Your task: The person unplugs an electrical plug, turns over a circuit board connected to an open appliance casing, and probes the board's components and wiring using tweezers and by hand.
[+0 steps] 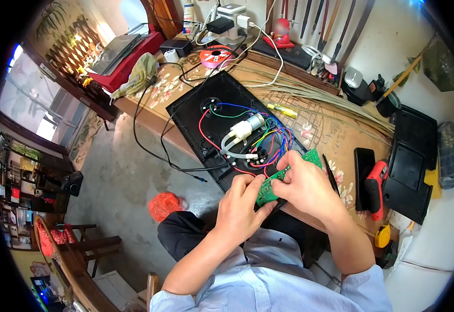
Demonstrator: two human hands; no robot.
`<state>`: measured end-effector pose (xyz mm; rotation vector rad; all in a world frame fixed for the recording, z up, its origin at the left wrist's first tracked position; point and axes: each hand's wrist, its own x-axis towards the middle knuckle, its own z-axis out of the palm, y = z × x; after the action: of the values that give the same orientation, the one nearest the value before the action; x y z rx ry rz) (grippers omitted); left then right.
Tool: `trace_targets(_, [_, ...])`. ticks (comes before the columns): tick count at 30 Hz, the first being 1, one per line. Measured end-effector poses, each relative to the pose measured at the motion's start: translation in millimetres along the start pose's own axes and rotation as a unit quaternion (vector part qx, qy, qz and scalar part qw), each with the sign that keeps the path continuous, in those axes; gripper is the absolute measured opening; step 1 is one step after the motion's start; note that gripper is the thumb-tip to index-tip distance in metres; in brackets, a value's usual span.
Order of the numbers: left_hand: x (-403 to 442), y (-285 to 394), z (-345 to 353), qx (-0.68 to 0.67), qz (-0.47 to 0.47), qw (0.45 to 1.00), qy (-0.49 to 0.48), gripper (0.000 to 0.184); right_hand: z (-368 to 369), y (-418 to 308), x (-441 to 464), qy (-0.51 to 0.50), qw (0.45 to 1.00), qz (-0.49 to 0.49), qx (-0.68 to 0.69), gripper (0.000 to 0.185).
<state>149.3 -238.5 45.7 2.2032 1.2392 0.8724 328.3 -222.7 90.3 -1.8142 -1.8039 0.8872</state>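
a table bears an open black case [193,136], and the green board [269,190] is held tilted at the case's near end. the left hand [240,205] is clamped on the board's left end; the right hand [308,182] bends over its middle, fingertips drawn together, on board or wire i cannot tell. beyond, a pump [245,130] sits among coloured wires [288,136]. the step seems to be handling the board's connections; the next move calls for a steady left grip and slack wires.
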Motion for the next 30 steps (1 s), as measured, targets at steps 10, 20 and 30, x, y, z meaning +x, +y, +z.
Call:
trace_targets(10, [0.8, -0.9, 2.2, -0.030, -0.008, 0.999, 0.008, 0.057, -15.1, 12.1, 11.1, -0.097, 0.978, 0.076, 0.171, 0.035])
trace_targets(20, [0.2, 1.3, 1.2, -0.031, -0.033, 0.999, -0.002, 0.059, -11.2, 0.7, 9.0, -0.088, 0.992, 0.049, 0.076, 0.037])
trace_targets(30, [-0.3, -1.5, 3.6, -0.031, -0.017, 0.999, 0.014, 0.058, -14.1, 0.4, 12.7, -0.106, 0.987, 0.067, 0.096, 0.037])
